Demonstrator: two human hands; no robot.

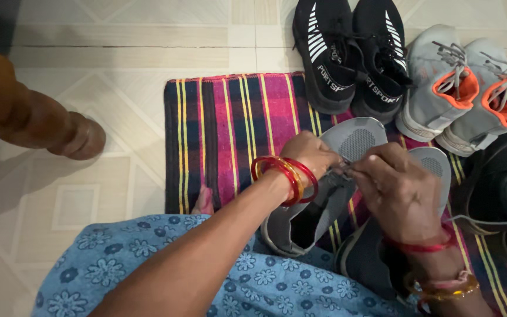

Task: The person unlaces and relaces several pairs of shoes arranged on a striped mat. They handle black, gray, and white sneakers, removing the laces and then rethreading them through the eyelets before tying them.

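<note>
Blue floral cloth (pixel 253 282) covers the lap nearest the lens. Beyond it, the left hand (pixel 309 154) and right hand (pixel 391 185) pinch a lace (pixel 342 170) between closed fingertips, directly over the grey shoe (pixel 330 194) beneath them.

A single head-worn camera looks steeply down from close above the striped mat (pixel 230 135), its upper edge reaching the tiled floor (pixel 118 53) beyond the mat.

You see no packages, signs or screens. Only labels: white printed lettering bands on sides of black sneakers (pixel 350 53), standing at far edge of striped mat (pixel 230 123), toes toward you.
</note>
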